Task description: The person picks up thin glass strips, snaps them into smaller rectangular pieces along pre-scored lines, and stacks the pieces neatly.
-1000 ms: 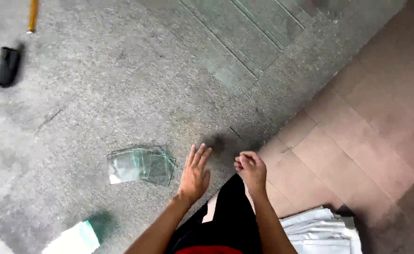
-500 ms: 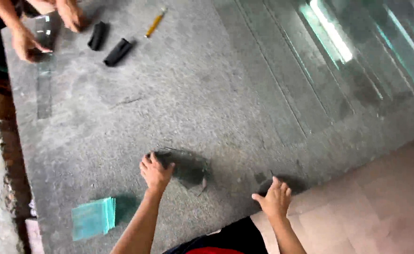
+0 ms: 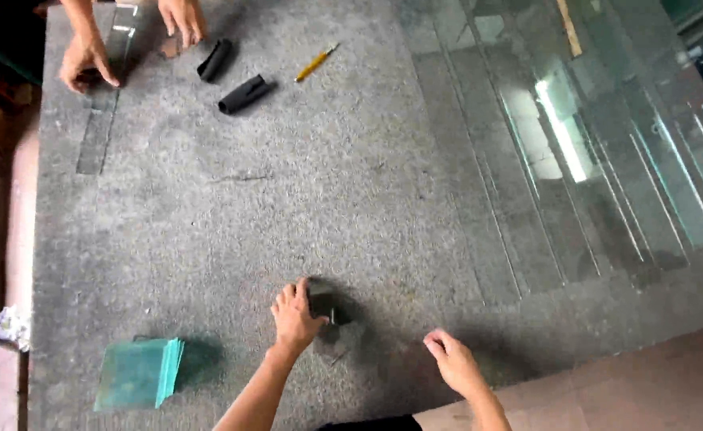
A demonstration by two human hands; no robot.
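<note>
Pressing down on small stacked glass pieces (image 3: 329, 310) near the grey table's (image 3: 351, 199) front edge, the left hand (image 3: 295, 318) covers them with fingers spread flat; the right hand (image 3: 451, 361) hovers loosely open, holding nothing. Risk as I judge it: sharp glass edges could cut fingers if the pieces slide under pressure.

The left hand (image 3: 295, 316) covers most of the small glass pieces (image 3: 329, 307), so their count is unclear. A co-worker's hands (image 3: 88, 60) are cut off at the top edge; the long glass sheets (image 3: 607, 144) run out of frame
</note>
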